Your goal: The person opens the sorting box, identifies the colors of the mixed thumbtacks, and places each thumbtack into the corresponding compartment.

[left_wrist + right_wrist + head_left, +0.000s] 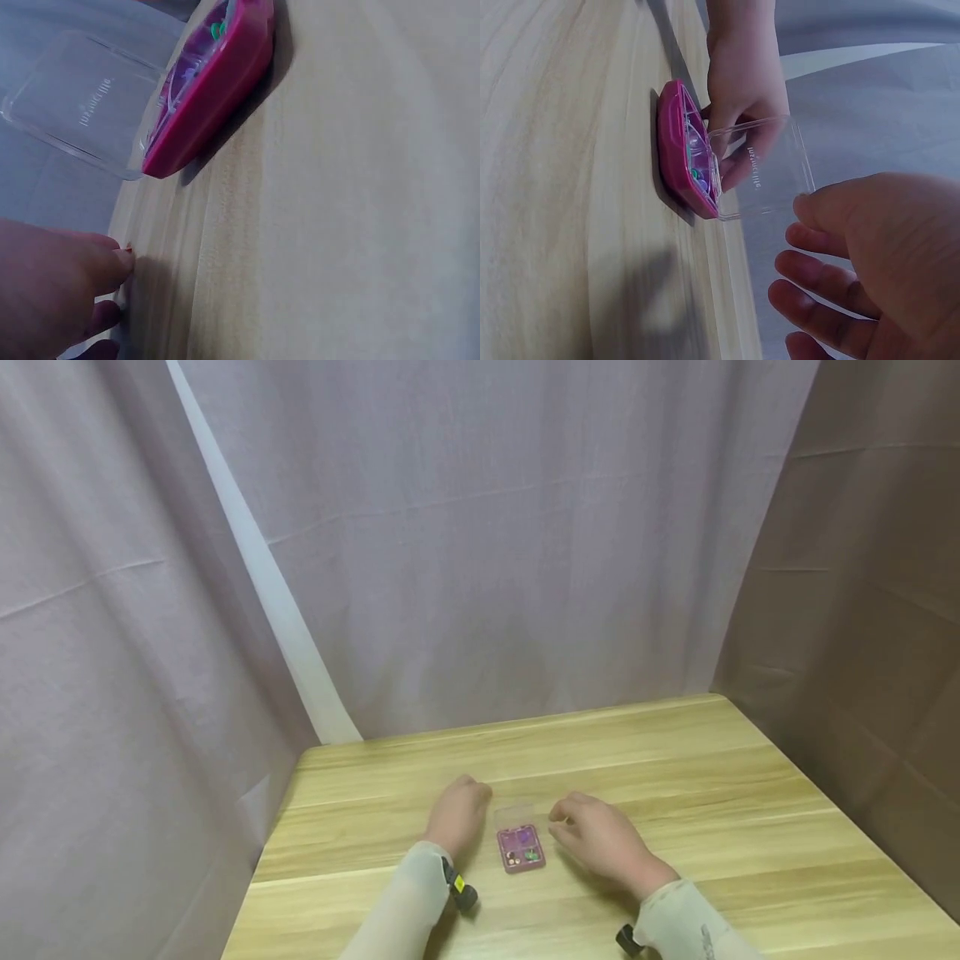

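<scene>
A small magenta compartment box (521,849) rests on the table with its clear hinged lid (769,169) raised. Small pieces lie in its compartments, among them a green one (532,854), a purple one (524,837) and several brown and gold ones (513,859). My left hand (457,817) is to the left of the box, low by the tabletop. Its thumb and forefinger pinch a tiny reddish thing (129,249), mostly hidden by the fingertips. To the right of the box, my right hand (600,839) has its fingers loosely bent, holding nothing, the thumb close by the lid's edge.
The wood-grain table (750,827) reaches back to a grey curtain (525,568). Curtains also hang at the left and right sides. A black wrist camera (462,893) is strapped to the left sleeve, another (628,940) by the right cuff.
</scene>
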Tool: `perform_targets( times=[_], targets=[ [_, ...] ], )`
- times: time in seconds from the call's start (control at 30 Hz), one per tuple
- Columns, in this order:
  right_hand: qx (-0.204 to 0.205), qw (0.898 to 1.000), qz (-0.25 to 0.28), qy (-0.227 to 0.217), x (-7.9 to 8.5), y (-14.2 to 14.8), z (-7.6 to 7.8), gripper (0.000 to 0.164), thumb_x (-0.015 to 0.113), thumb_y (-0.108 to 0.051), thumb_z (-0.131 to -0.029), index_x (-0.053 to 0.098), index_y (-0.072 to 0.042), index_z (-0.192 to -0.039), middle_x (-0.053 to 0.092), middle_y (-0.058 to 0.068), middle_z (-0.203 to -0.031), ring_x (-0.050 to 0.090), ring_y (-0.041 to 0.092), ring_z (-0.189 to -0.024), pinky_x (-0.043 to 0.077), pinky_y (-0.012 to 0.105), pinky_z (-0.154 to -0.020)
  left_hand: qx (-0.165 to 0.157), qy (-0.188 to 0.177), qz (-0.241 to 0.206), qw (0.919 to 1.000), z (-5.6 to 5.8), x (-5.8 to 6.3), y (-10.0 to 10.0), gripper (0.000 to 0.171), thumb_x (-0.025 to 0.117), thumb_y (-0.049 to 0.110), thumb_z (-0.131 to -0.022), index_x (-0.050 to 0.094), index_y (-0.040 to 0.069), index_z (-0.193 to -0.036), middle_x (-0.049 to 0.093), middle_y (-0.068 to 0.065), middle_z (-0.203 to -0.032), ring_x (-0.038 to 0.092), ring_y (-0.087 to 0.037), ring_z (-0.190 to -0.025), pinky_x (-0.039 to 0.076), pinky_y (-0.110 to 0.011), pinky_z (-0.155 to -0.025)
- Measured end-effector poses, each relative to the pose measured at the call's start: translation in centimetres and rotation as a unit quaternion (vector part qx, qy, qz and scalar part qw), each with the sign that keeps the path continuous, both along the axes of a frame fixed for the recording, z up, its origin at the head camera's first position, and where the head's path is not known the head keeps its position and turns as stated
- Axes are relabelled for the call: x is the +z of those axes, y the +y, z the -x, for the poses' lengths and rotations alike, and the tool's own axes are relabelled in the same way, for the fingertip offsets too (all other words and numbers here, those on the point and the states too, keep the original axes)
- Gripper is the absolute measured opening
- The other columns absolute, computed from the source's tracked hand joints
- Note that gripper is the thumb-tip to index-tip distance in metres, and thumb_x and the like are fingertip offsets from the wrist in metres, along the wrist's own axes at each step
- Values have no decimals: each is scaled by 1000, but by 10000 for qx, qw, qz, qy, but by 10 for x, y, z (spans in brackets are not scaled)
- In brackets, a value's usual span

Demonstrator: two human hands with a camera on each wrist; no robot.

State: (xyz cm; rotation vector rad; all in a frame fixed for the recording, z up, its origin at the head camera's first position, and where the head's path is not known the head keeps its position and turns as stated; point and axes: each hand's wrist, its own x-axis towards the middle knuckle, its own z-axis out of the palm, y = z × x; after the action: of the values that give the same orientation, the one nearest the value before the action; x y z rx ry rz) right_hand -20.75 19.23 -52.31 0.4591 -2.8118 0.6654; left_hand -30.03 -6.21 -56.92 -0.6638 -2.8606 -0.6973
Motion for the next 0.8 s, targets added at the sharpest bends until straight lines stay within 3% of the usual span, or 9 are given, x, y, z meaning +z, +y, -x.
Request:
perform_targets(
  times=[0.2, 0.37, 0.5, 0.63, 0.8],
  targets=[
    [62, 10000, -5, 8, 0, -3, 1, 16, 68, -35, -89, 72, -26, -101, 68, -14, -97, 59, 3, -84, 57, 34, -77, 147, 166, 41, 9997, 5, -4, -3, 18, 58, 24, -98, 74, 18, -101, 60, 7, -91, 54, -8, -82, 55, -31, -78],
    [37, 10000, 72, -55, 4, -4, -1, 16, 69, -35, -89, 71, -26, -102, 69, -13, -98, 60, 4, -85, 57, 36, -78, 199, 353, -83, 9991, -1, -6, -9, 15, 59, 17, -95, 72, 14, -89, 63, 3, -83, 55, -13, -77, 56, -36, -75],
    [59, 9999, 128, -75, 4, -6, -2, 16, 70, -34, -88, 72, -24, -102, 69, -12, -99, 61, 6, -85, 57, 38, -78, 266, 385, -417, 9980, -17, -5, -15, 14, 61, 18, -93, 68, 17, -81, 64, 3, -78, 56, -13, -74, 55, -38, -72],
    [97, 9999, 96, -26, 1, -7, -1, 17, 71, -33, -88, 72, -24, -102, 70, -11, -99, 61, 6, -85, 58, 37, -77, 333, 444, -920, 9942, -41, -2, -18, 5, 66, 20, -88, 67, 18, -84, 66, 3, -85, 57, -13, -81, 55, -40, -76],
    [118, 9999, 55, 34, -3, -8, 0, 17, 71, -33, -87, 72, -24, -102, 69, -12, -98, 60, 3, -83, 57, 35, -76, 403, 154, -1240, 9913, -66, -2, -7, 6, 70, 27, -88, 71, 22, -88, 66, 8, -89, 56, -8, -84, 55, -36, -77]
  ],
)
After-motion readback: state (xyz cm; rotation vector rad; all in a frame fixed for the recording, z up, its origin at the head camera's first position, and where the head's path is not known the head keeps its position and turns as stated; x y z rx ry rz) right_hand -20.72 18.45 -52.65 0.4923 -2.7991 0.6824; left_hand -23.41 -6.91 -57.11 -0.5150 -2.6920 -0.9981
